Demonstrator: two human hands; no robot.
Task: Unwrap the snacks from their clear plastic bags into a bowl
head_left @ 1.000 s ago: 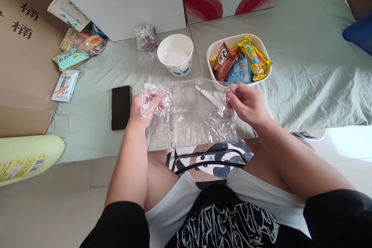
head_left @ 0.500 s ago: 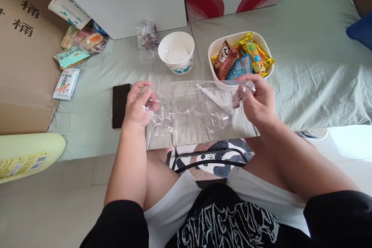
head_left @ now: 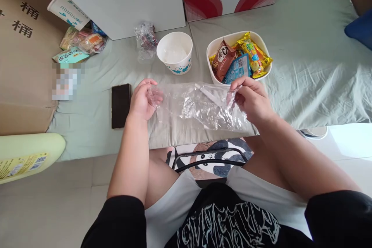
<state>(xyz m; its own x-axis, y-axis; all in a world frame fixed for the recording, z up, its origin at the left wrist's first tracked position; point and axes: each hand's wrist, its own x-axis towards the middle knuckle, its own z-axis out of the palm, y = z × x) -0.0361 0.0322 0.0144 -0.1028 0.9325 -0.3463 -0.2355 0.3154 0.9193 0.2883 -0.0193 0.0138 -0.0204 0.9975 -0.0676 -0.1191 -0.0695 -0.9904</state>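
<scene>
I saw the clear bag [head_left: 192, 108] spread above the green sheet [head_left: 308, 73], near the paper bowl [head_left: 180, 62]. The left hand [head_left: 143, 101] gripped one upper corner in curled fingers; the right hand [head_left: 253, 99] pinched the other. It looked light, limp, slippery and easily torn, best held by those corners.

On the pale green cloth-covered surface [head_left: 314, 85], a round white paper bowl [head_left: 181, 66] stands left of a rounded white plastic tub [head_left: 214, 48]. In the tub lie an oblong brown packet [head_left: 223, 60] at left and a long yellow packet [head_left: 253, 56] at right, a flat blue packet [head_left: 238, 69] between. A red-and-white cardboard box [head_left: 236, 2] stands behind. Before bowl and tub spreads a transparent plastic film [head_left: 192, 104], right of a flat black phone [head_left: 121, 106].
</scene>
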